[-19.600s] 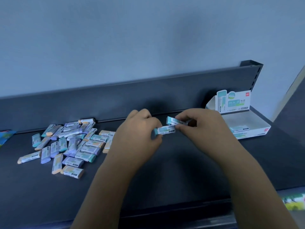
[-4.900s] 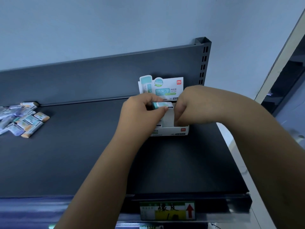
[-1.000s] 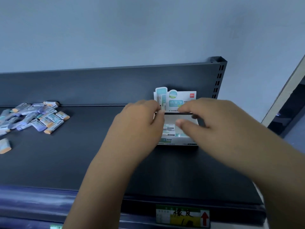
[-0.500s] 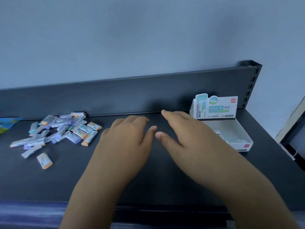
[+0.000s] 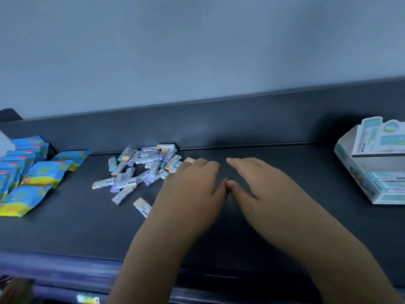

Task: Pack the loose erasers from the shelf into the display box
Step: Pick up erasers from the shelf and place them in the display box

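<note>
On my feed the left hand and right hand lie flat and side by side over the middle of the dark shelf; fingers straight and relaxed, holding nothing, thumb tips almost meeting. I cannot tell whether the palms touch the surface. The loose erasers sit in a scattered heap left of centre, its far side against the back panel; the left fingertips reach the heap's right edge. One stray eraser lies apart, nearer the front lip and just beside the left wrist. The display box stands at the right edge of view, cut off by the frame, with packed erasers inside. Bare shelf runs between the right hand and the box. Blue packets crowd the far left, well apart from the heap.
</note>
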`<state>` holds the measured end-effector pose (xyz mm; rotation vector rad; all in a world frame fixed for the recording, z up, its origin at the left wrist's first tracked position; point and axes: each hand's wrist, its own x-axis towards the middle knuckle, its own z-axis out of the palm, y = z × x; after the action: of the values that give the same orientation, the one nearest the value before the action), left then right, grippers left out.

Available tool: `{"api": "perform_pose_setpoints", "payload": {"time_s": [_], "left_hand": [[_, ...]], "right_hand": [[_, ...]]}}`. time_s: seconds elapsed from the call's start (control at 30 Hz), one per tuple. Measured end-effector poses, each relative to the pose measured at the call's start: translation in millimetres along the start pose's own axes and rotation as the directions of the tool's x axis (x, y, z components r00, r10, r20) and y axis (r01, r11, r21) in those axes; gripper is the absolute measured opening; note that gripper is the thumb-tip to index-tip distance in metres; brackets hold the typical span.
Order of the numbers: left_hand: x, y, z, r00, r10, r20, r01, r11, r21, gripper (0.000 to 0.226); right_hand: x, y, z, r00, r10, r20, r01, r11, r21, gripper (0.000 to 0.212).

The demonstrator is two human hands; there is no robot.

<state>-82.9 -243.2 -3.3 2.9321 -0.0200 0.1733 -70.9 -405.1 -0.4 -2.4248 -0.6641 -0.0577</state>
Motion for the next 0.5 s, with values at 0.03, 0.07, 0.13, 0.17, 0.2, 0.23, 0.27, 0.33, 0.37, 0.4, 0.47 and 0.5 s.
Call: {"api": "perform_pose_setpoints", "payload": {"time_s": [0.03, 0.07, 0.13, 0.17, 0.2, 0.23, 0.27, 0.33, 0.37, 0.4, 0.47, 0.5], "left_hand": [[-1, -3, 0, 1.0, 0.001, 0.009, -0.001, 1.0, -0.009, 0.077], [-2, -6, 1, 1.0, -0.004, 0.011, 0.004, 1.0, -0.021, 0.077], [-1, -9, 2, 1.0, -0.03, 0.009, 0.03, 0.999, -0.022, 0.066], [-2, -10, 1, 0.999, -0.049, 0.004, 0.049, 0.999, -0.015, 0.057], [-3, -13, 2, 0.998, -0.064, -0.007, 0.064, 0.998, -0.011, 0.046], [-3, -17, 3, 0.997, -0.069, -0.021, 0.069, 0.998, -0.009, 0.039], [-3, -23, 5, 0.997, -0.068, -0.033, 0.068, 0.998, -0.014, 0.038], [-6, -35, 6, 0.996, -0.061, -0.065, 0.058, 0.998, -0.036, 0.042], [-8, -42, 5, 0.994, -0.063, -0.088, 0.058, 0.997, -0.051, 0.043], [-9, -49, 3, 0.992, -0.068, -0.106, 0.061, 0.996, -0.072, 0.044], [-12, -67, -2, 0.989, -0.083, -0.12, 0.071, 0.992, -0.105, 0.044], [-14, -78, -5, 0.988, -0.089, -0.127, 0.075, 0.991, -0.113, 0.044]], "right_hand": [[3, -3, 3, 1.0, 0.006, 0.014, -0.006, 1.0, -0.001, 0.038], [6, -6, 5, 1.0, 0.008, 0.023, -0.007, 1.0, -0.004, 0.033], [13, -10, 9, 0.999, 0.0, 0.032, 0.001, 1.0, -0.013, 0.026], [16, -12, 11, 0.999, -0.006, 0.041, 0.006, 1.0, -0.016, 0.025], [18, -14, 13, 0.999, -0.008, 0.052, 0.009, 1.0, -0.017, 0.025], [20, -17, 14, 0.998, -0.01, 0.068, 0.011, 1.0, -0.02, 0.024], [22, -19, 17, 0.995, -0.004, 0.095, 0.007, 0.999, -0.031, 0.024], [26, -22, 20, 0.985, 0.048, 0.166, -0.033, 0.995, -0.09, 0.027], [29, -25, 21, 0.978, 0.08, 0.194, -0.057, 0.991, -0.123, 0.029], [32, -29, 22, 0.972, 0.106, 0.209, -0.077, 0.986, -0.145, 0.031], [38, -39, 26, 0.97, 0.124, 0.21, -0.093, 0.984, -0.154, 0.031], [41, -46, 30, 0.972, 0.123, 0.201, -0.093, 0.984, -0.149, 0.03]]}}
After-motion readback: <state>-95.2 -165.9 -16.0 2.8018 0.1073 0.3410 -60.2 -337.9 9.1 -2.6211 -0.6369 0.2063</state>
